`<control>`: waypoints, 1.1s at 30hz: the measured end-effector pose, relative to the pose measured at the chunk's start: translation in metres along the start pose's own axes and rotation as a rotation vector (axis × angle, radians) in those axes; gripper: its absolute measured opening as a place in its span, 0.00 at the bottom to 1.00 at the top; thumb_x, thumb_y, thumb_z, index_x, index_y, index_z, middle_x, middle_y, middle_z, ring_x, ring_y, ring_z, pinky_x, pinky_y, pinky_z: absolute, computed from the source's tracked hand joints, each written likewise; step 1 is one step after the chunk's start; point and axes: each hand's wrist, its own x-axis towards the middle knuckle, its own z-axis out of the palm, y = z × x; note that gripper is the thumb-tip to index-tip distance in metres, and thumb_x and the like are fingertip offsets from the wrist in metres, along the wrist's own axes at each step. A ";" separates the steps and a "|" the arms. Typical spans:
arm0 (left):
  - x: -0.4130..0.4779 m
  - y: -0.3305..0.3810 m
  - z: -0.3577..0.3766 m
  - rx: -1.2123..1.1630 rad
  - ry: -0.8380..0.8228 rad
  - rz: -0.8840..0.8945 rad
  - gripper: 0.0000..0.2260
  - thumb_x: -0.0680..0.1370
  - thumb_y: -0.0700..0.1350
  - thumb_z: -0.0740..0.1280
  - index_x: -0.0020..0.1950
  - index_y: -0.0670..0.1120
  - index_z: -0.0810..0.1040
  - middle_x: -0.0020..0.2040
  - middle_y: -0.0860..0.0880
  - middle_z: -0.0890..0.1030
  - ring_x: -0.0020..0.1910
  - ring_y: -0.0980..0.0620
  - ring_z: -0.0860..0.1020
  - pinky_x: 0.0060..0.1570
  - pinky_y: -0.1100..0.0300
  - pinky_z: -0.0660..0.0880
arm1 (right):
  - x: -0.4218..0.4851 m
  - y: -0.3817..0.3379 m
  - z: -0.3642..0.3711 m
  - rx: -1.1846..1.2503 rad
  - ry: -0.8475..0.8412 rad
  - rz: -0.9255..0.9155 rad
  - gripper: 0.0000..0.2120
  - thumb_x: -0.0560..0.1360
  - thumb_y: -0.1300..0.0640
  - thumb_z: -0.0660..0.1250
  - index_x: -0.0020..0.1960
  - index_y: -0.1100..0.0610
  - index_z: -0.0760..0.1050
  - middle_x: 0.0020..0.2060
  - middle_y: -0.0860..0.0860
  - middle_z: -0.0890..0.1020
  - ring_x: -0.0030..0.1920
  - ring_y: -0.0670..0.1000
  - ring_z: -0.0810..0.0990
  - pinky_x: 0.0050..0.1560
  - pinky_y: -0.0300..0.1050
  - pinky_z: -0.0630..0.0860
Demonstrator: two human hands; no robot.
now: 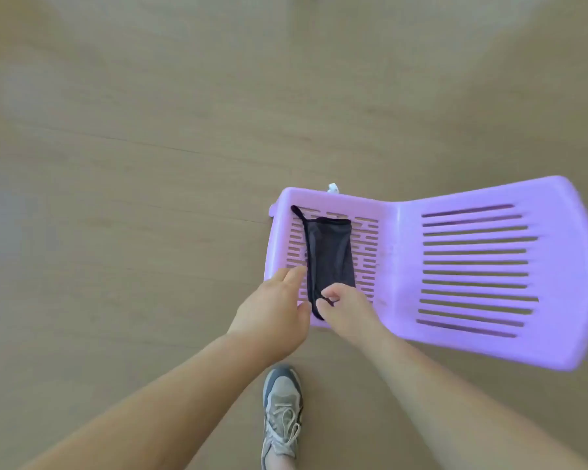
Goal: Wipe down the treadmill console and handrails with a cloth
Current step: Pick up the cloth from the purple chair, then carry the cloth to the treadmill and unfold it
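A dark folded cloth [330, 254] with a black edge cord lies flat on the seat of a purple slatted plastic chair [472, 266]. My right hand [345, 308] pinches the cloth's near edge between thumb and fingers. My left hand [279, 310] hovers beside the cloth's left edge with its fingers straight over the seat's front corner. No treadmill, console or handrail is in view.
The chair stands on a tan wood-look floor [133, 181], its backrest pointing right. A small white object [332, 188] pokes out behind the seat's far edge. My foot in a grey laced sneaker [281, 415] stands just below the chair.
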 end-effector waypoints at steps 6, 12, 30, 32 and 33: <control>0.011 -0.018 0.021 -0.027 -0.037 -0.042 0.26 0.83 0.49 0.61 0.80 0.56 0.57 0.74 0.59 0.67 0.64 0.51 0.75 0.56 0.50 0.77 | 0.028 0.007 0.037 -0.242 0.157 -0.036 0.07 0.78 0.51 0.66 0.54 0.53 0.76 0.53 0.47 0.73 0.58 0.52 0.72 0.51 0.51 0.76; -0.010 -0.015 -0.005 -0.078 0.012 -0.019 0.27 0.83 0.49 0.61 0.81 0.56 0.56 0.74 0.59 0.67 0.66 0.54 0.73 0.56 0.53 0.77 | 0.006 -0.026 0.016 -0.039 0.280 -0.030 0.06 0.79 0.55 0.62 0.43 0.52 0.71 0.42 0.45 0.76 0.44 0.52 0.76 0.46 0.56 0.77; -0.448 -0.105 -0.378 -0.628 0.874 -0.101 0.15 0.80 0.43 0.68 0.66 0.53 0.79 0.53 0.59 0.82 0.55 0.58 0.81 0.56 0.53 0.79 | -0.410 -0.584 0.040 -0.071 -0.289 -0.755 0.06 0.79 0.53 0.66 0.44 0.51 0.77 0.35 0.44 0.83 0.35 0.45 0.78 0.41 0.44 0.78; -0.520 -0.150 -0.408 -0.646 0.991 -0.149 0.10 0.79 0.45 0.70 0.59 0.53 0.84 0.50 0.57 0.80 0.52 0.56 0.81 0.54 0.52 0.79 | -0.466 -0.643 0.089 -0.054 -0.301 -0.845 0.07 0.81 0.54 0.62 0.46 0.53 0.75 0.35 0.49 0.82 0.36 0.48 0.78 0.42 0.45 0.76; -0.556 -0.175 -0.421 -0.660 1.050 -0.181 0.07 0.80 0.45 0.71 0.57 0.53 0.85 0.50 0.56 0.79 0.52 0.55 0.80 0.55 0.53 0.78 | -0.495 -0.671 0.117 -0.038 -0.329 -0.889 0.07 0.82 0.55 0.61 0.47 0.55 0.74 0.36 0.55 0.82 0.37 0.52 0.79 0.43 0.47 0.77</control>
